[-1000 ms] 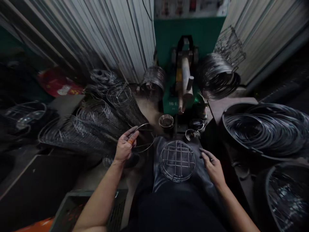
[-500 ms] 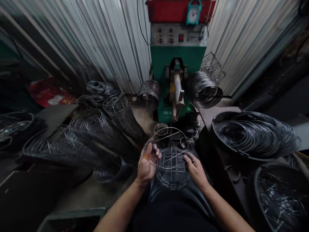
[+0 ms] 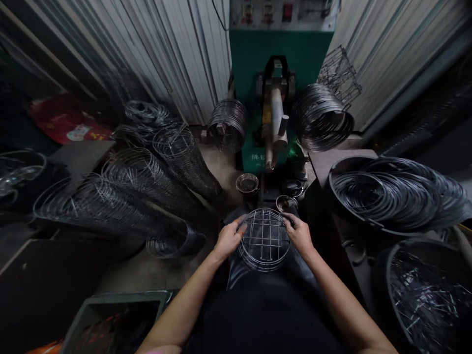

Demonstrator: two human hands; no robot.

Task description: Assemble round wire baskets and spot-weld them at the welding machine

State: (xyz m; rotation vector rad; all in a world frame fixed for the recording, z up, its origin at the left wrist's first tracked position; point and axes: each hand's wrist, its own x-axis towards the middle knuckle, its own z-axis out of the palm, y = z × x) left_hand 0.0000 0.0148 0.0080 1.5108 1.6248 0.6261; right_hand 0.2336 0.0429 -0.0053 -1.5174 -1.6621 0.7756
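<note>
A round wire rack (image 3: 264,241) with crossing bars and several stacked rings at its rim lies over my lap, on dark cloth. My left hand (image 3: 230,237) is closed on the upper left of its rim, an orange band round one finger. At the upper right of the rim, my right hand (image 3: 298,234) pinches the wire between thumb and fingers. Just beyond the hands stands a green machine (image 3: 282,46) with a pale cylindrical arm (image 3: 276,110) pointing down toward me.
Stacks of wire racks (image 3: 127,172) lie on the left. To the right are a tub of wire rings (image 3: 334,189) and a bin of short wire pieces (image 3: 389,290). Small round cans (image 3: 247,183) sit below the machine. A green crate (image 3: 84,314) is at the lower left.
The loose ring held up between my hands has come down onto the rack's rim. Both hands have lowered to the rack's sides. The view has tilted downward.
</note>
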